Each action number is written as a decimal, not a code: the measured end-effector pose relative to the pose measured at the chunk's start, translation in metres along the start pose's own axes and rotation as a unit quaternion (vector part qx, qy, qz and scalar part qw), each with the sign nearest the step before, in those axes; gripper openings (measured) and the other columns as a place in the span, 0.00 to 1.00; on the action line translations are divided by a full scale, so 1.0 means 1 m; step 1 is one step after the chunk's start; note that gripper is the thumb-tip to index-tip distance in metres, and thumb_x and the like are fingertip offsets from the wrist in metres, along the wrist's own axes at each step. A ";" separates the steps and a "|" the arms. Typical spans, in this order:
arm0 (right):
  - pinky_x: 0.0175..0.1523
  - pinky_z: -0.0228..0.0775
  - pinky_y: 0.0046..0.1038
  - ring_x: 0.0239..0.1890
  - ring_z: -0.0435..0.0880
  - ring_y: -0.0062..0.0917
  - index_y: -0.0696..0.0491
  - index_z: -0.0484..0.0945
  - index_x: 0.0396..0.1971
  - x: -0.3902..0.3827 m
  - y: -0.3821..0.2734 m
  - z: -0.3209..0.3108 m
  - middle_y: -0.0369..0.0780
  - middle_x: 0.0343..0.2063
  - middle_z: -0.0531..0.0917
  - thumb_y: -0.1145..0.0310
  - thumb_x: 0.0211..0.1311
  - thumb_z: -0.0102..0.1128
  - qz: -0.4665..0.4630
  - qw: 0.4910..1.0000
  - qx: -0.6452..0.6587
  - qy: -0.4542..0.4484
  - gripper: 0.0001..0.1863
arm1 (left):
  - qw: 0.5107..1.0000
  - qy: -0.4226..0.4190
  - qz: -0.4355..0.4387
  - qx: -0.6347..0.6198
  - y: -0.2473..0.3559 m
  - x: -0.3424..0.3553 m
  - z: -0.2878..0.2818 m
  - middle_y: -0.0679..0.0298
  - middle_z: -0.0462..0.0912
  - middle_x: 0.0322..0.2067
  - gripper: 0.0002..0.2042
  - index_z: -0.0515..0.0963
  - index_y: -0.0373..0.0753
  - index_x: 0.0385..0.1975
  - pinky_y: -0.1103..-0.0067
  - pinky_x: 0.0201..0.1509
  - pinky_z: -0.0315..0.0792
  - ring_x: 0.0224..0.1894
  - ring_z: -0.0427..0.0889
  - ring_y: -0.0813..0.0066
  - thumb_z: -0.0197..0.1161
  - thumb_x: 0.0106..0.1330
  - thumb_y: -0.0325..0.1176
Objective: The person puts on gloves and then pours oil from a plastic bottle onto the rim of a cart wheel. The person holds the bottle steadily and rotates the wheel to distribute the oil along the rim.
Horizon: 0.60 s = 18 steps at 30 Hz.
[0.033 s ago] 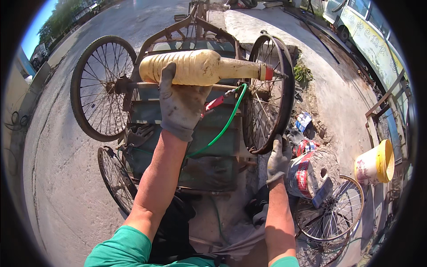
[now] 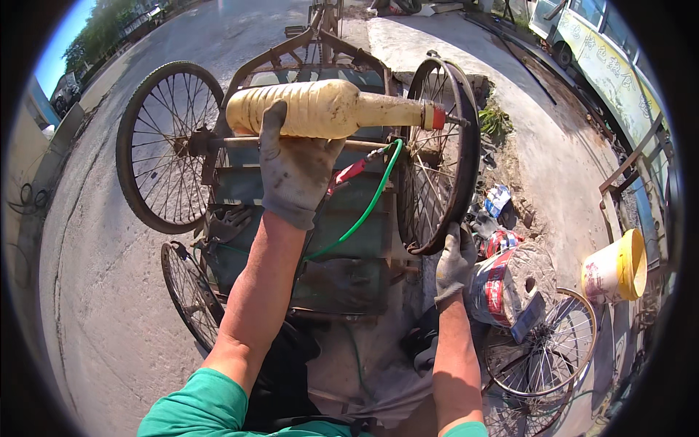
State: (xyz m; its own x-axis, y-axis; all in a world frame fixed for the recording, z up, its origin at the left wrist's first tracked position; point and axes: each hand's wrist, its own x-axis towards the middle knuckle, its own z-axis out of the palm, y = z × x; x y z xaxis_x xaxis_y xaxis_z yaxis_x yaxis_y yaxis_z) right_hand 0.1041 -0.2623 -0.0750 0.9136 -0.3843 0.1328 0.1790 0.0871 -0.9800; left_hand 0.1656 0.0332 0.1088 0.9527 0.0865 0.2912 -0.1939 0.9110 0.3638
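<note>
My left hand (image 2: 297,175), in a grey work glove, is closed around a grimy, yellowish ribbed plastic bottle (image 2: 291,111). The bottle lies sideways, its neck and red tip (image 2: 439,119) pointing right toward the spokes of the right wheel (image 2: 429,175). Around that wheel is a black tyre (image 2: 473,156), which looks partly apart from the rim at its upper side. My gloved right hand (image 2: 456,264) grips the tyre's lower edge, with some fingers hidden behind it. Beneath the bottle, a red-handled tool (image 2: 349,171) on a green hose (image 2: 377,195) rests on the upturned cart (image 2: 320,211).
The left wheel (image 2: 170,146) stands upright beside the cart, with another spoked wheel (image 2: 191,291) nearer me. At right are a crumpled bag (image 2: 502,291), a yellow-rimmed bucket (image 2: 608,271) and a loose spoked rim (image 2: 582,328). A painted van (image 2: 604,51) stands far right.
</note>
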 end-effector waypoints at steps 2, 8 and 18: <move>0.48 0.73 0.22 0.38 0.80 0.15 0.61 0.85 0.52 0.005 0.010 -0.003 0.31 0.39 0.86 0.68 0.80 0.62 0.014 0.997 0.074 -0.003 0.12 | 1.000 0.000 -0.002 0.017 -0.005 0.013 0.010 0.57 0.81 0.65 0.31 0.72 0.40 0.68 0.50 0.73 0.77 0.70 0.79 0.54 0.74 0.70 0.46; 0.44 0.70 0.16 0.36 0.78 0.09 0.61 0.86 0.51 0.030 -0.007 -0.001 0.29 0.37 0.84 0.73 0.78 0.63 -0.017 0.975 0.207 -0.076 0.10 | 0.994 -0.003 0.012 0.109 -0.007 0.044 0.035 0.60 0.83 0.60 0.25 0.75 0.42 0.64 0.48 0.73 0.75 0.66 0.82 0.57 0.71 0.72 0.44; 0.51 0.68 0.17 0.43 0.76 0.09 0.59 0.81 0.61 0.043 -0.041 0.018 0.29 0.45 0.83 0.76 0.76 0.65 -0.074 0.982 0.172 -0.036 0.17 | 0.996 -0.025 -0.028 0.082 -0.018 0.115 0.029 0.45 0.80 0.64 0.26 0.69 0.30 0.67 0.45 0.78 0.68 0.70 0.78 0.42 0.66 0.76 0.37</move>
State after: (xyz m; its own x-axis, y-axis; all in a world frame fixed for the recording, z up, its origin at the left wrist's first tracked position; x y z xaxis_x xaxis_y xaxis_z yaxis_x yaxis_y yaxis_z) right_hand 0.1425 -0.2658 -0.0259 0.8896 -0.3509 0.2924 0.4132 0.3451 -0.8427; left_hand 0.2719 0.0153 0.1620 0.9511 0.0136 0.3087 -0.1804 0.8357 0.5188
